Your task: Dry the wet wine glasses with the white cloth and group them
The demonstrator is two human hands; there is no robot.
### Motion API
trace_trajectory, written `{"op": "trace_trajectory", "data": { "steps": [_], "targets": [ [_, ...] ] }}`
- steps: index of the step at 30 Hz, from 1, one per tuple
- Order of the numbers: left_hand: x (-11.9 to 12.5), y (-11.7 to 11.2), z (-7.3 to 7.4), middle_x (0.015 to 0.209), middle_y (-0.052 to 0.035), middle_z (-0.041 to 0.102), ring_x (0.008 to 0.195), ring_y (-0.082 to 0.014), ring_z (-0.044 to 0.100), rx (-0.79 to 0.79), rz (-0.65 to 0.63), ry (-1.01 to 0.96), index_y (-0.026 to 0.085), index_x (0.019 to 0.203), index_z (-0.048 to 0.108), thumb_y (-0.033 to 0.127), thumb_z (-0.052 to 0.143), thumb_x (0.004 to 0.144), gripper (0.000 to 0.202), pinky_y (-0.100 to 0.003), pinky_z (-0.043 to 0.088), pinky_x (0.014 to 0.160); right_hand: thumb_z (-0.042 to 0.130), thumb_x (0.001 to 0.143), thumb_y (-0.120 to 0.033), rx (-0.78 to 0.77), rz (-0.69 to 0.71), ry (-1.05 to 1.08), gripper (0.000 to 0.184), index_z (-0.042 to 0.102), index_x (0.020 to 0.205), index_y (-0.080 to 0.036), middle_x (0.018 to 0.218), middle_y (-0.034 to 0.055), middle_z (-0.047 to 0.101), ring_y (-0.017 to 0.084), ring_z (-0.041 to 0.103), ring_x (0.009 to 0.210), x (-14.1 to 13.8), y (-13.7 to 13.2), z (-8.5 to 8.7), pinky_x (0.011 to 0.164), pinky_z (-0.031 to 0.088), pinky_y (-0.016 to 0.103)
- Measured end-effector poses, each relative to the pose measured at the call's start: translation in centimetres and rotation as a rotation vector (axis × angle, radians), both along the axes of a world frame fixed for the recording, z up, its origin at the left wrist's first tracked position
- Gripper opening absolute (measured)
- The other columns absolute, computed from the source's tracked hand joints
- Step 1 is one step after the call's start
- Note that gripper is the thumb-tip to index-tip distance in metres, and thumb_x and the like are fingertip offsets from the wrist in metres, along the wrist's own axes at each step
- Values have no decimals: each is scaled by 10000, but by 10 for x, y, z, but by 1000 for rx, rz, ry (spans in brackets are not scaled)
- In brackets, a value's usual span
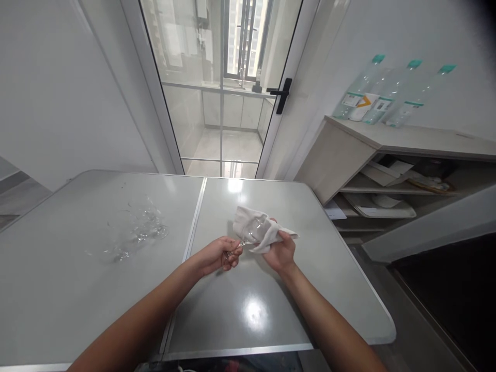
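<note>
My left hand [228, 254] is closed around the stem of a clear wine glass [253, 230], which lies tilted with its bowl toward the right. A white cloth [248, 216] wraps partly around the bowl. My right hand [282, 250] grips the cloth against the bowl from the right side, with the thumb on top and the other fingers mostly hidden. Both hands are above the right half of the grey table [329, 289]. On the left half are clear glass pieces [143, 227], apparently glassware; their exact shapes are hard to make out.
A metal seam [195, 217] divides the table. Beyond its far edge stands a glass door [242, 119] with a black handle [284, 95]. To the right, several clear bottles [377, 106] with green caps stand on a wooden shelf unit [344, 144] holding papers and trays.
</note>
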State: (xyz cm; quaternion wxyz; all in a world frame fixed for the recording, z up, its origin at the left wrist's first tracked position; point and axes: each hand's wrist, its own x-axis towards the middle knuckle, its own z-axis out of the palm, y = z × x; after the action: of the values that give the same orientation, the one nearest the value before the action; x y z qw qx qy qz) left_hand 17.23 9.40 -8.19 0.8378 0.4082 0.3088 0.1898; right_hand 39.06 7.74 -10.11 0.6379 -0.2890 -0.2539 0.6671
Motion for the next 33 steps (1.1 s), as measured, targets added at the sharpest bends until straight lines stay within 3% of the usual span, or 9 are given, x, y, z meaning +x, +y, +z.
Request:
{"op": "trace_trajectory", "data": {
  "steps": [3,6,10,15,17,23,26,29,33],
  "targets": [
    [-2,2,2,525,33,383,508,-108,495,-32,17,-22,175,677,497,464,625,904,389,-162,274,355,525,852,-752,9,27,-19,494,633,847,-270,883,40,701,270,667,875,-3,-2,8,800,549,443],
    [0,1,2,540,27,406,525,-114,522,3,15,6,174,690,507,493,644,895,403,-169,286,361,713,843,-516,58,18,-46,251,619,935,-303,891,-20,671,186,639,781,-10,-3,14,741,532,320],
    [0,-3,3,551,23,422,533,-122,533,47,-42,28,180,687,498,542,648,889,442,-187,292,373,829,722,-411,74,81,-112,644,545,1298,-358,1123,8,683,196,667,882,-10,-5,10,796,542,316],
    [1,-5,6,548,39,390,510,-124,513,27,-176,32,197,688,460,578,659,862,465,-207,249,378,898,542,-488,165,262,-145,738,622,1195,-282,1217,72,662,274,665,1010,-1,-3,1,854,542,386],
    [4,-7,5,547,33,397,519,-138,519,173,-138,96,205,683,452,608,577,903,476,-224,277,409,879,574,-491,203,235,-189,640,636,1126,-276,1174,68,664,269,659,987,-1,-1,1,829,537,383],
    [13,-11,-13,613,-36,520,594,-180,509,1099,167,715,205,666,495,409,548,934,341,-288,328,611,832,716,-320,311,-64,-619,275,657,910,-236,1035,45,661,220,614,902,-6,4,12,785,486,323],
    [11,-10,-17,661,-55,546,625,-192,510,1231,164,791,205,695,510,370,548,926,287,-292,301,616,796,760,-320,325,-14,-685,225,685,933,-228,1019,44,661,214,604,871,-5,3,15,779,471,325],
    [11,-10,-12,616,-38,538,586,-163,476,1087,138,644,198,654,492,435,511,951,380,-279,308,602,783,753,-345,310,8,-559,207,688,893,-226,1022,44,651,222,611,895,-3,2,14,793,474,335],
    [13,-10,-2,507,24,423,476,-126,418,431,-32,266,206,669,455,619,474,938,493,-242,220,465,822,685,-352,298,-54,-381,291,656,902,-251,1092,45,642,238,628,981,-2,-3,6,857,497,364]
  ]
}}
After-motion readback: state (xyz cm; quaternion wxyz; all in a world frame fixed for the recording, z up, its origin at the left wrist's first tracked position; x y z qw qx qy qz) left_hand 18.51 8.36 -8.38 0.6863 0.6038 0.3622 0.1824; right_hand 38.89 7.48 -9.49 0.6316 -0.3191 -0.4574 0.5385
